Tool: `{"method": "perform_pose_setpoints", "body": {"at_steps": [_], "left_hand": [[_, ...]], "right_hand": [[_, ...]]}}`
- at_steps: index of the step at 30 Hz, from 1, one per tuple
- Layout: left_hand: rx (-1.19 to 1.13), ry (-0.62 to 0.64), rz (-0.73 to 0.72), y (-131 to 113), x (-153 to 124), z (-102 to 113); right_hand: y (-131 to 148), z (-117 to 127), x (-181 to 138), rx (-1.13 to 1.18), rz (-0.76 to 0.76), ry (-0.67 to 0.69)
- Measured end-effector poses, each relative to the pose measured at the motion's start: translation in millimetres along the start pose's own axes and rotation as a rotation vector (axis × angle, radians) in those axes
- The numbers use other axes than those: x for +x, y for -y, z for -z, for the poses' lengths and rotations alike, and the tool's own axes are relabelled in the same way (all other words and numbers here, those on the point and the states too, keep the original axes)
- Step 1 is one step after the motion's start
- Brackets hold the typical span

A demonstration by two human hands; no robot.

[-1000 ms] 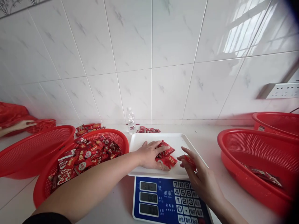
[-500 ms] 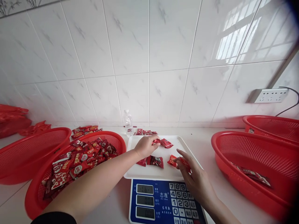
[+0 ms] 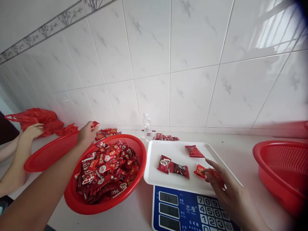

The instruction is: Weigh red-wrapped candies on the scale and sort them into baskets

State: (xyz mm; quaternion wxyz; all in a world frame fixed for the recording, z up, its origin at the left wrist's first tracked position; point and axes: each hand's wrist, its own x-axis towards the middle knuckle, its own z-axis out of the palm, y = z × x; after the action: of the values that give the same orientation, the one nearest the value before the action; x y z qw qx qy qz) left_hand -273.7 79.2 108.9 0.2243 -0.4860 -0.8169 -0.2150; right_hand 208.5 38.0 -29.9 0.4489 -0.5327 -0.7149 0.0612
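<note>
My left hand (image 3: 88, 132) reaches out to the left above the rims of two baskets, its fingers closed on a small red candy packet (image 3: 95, 124). My right hand (image 3: 225, 184) is over the front right of the white weighing tray (image 3: 154, 178), with a red packet (image 3: 216, 176) between thumb and fingers. Just by its thumb lies an orange-red packet (image 3: 199, 171). Also on the tray are a red packet (image 3: 194, 151), a dark red packet (image 3: 180, 169) and a packet with a pale print (image 3: 164, 164). Under the tray sits a blue scale (image 3: 190, 216).
A red basket (image 3: 143, 160) full of candy packets stands left of the scale; another red basket (image 3: 45, 163) is beyond it. At far left are another person's hands (image 3: 33, 131) by red plastic bags (image 3: 40, 118). A clear bottle (image 3: 147, 126) and another basket (image 3: 262, 154) flank the tray.
My left hand has left the tray with a packet and swung left past the full basket. The view has turned left, bringing in another person's hands. My right hand stays over the tray.
</note>
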Motion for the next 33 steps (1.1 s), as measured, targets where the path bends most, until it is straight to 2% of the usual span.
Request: {"method": "perform_pose_setpoints", "body": {"at_steps": [3, 5, 7, 9, 11, 13, 14, 16, 18, 20, 23, 25, 29, 33], "left_hand": [[0.109, 0.01, 0.07, 55.0, 6.3, 11.3], [0.14, 0.05, 0.095, 77.5, 6.1, 12.8], [0.176, 0.104, 0.074, 85.7, 5.6, 7.0], [0.178, 0.141, -0.017, 76.7, 5.5, -5.0], [0.135, 0.148, -0.147, 49.3, 2.9, -18.4], [0.046, 0.173, -0.312, 6.1, -6.6, -27.2], [-0.034, 0.209, -0.448, -19.1, -15.0, -28.6], [-0.197, 0.337, -0.695, -71.5, -38.9, -25.7], [-0.292, 0.544, -0.963, -120.0, -68.5, -20.0], [-0.349, 0.719, -1.129, -160.6, -97.1, -17.5], [-0.425, 0.915, -1.185, -206.5, -127.5, -24.6], [-0.451, 0.965, -1.184, -230.2, -137.5, -32.6], [-0.46, 0.923, -1.221, -268.7, -144.6, -42.5], [-0.467, 0.871, -1.273, -296.9, -154.8, -43.8]], "right_hand": [[-3.5, 1.1, 1.1, -0.005, 0.028, 0.024], [-4.4, 1.6, 1.7, -0.01, 0.034, 0.032], [-3.6, 1.4, 1.7, -0.011, 0.038, 0.034], [-0.5, 1.1, 1.0, -0.006, 0.024, 0.02], [4.3, 1.4, 0.2, 0.005, -0.011, -0.012], [9.2, 2.7, 0.2, 0.035, -0.037, -0.033], [11.2, 3.7, 0.6, 0.057, -0.047, -0.035], [13.5, 5.9, 2.0, 0.11, -0.066, -0.034], [14.0, 7.8, 3.8, 0.172, -0.093, -0.027], [13.6, 9.3, 5.3, 0.25, -0.116, -0.026], [13.4, 11.0, 7.1, 0.386, -0.165, -0.062], [13.6, 12.1, 8.2, 0.483, -0.198, -0.097], [12.5, 13.7, 10.1, 0.599, -0.25, -0.126], [10.6, 13.2, 10.7, 0.657, -0.271, -0.122]]}}
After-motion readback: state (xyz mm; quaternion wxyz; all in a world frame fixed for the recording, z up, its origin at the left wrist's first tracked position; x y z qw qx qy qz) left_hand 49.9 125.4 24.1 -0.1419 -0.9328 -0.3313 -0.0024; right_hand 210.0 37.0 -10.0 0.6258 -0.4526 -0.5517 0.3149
